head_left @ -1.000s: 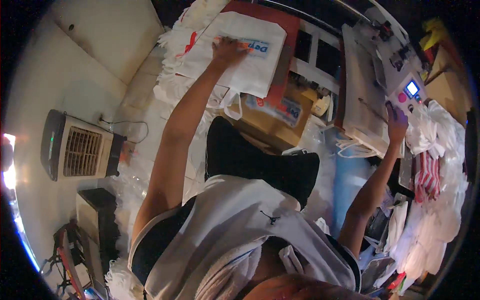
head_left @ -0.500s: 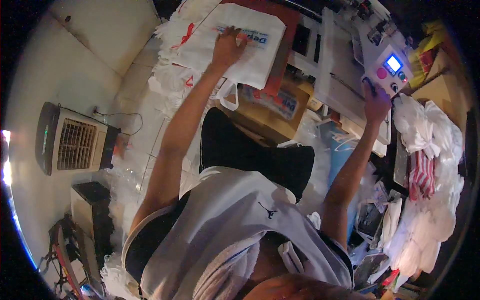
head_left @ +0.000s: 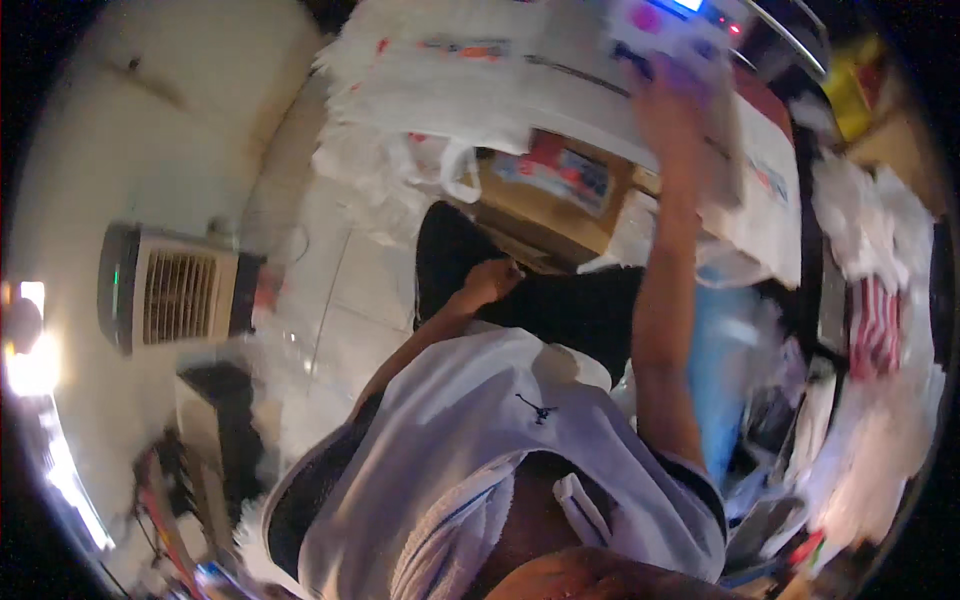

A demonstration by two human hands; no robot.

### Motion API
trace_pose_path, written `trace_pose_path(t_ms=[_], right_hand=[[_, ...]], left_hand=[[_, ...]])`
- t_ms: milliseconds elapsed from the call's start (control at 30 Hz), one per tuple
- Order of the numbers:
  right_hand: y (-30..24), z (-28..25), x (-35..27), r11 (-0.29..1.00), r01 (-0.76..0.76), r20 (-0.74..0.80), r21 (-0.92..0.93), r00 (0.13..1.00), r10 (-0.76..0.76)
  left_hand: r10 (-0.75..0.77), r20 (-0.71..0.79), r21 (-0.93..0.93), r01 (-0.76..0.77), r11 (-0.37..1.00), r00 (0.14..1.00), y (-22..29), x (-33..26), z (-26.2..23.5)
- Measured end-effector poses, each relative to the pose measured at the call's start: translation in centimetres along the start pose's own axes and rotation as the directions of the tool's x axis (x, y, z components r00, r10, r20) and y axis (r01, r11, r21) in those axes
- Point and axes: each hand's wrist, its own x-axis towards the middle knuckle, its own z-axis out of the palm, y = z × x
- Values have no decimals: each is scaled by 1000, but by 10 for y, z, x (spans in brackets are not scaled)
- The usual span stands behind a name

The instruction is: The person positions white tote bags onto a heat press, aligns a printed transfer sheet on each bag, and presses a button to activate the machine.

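Observation:
My right hand (head_left: 668,98) is raised to the lower edge of a white control panel (head_left: 680,18) that has a pink button and a lit blue screen. The hand is motion-blurred and nothing shows in it. My left hand (head_left: 492,280) rests with curled fingers on my black trouser leg (head_left: 560,310), holding nothing. A stack of flat white printed plastic bags (head_left: 470,85) lies on the work surface beyond my left hand.
A brown cardboard box (head_left: 560,185) sits under the surface. A grey fan unit (head_left: 170,295) stands on the pale floor at left. Heaps of white bags (head_left: 880,230), a red-striped bag (head_left: 875,330) and a blue object (head_left: 720,360) crowd the right side.
My left hand has come off the stack of white bags down onto my leg. My right hand stays at the control panel. The view has swung, shifting the panel toward the top middle.

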Motion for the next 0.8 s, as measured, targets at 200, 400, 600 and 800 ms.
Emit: trace_pose_path(t_ms=[200, 400, 600, 800], right_hand=[[-89, 82, 32, 977, 214, -194, 4, 958, -209], [-109, 115, 48, 985, 152, -336, 85, 935, -115], [-173, 148, 61, 986, 125, -377, 106, 923, -77], [-197, 169, 74, 983, 111, -385, 144, 922, -48]], left_hand=[[-102, 63, -299, 116, 947, 993, -78, 27, 5], [-65, 108, -255, 91, 963, 992, -12, 27, -18], [-177, 175, 15, 178, 984, 968, 0, 23, -33], [-157, 187, 89, 142, 986, 970, 11, 28, -32]])
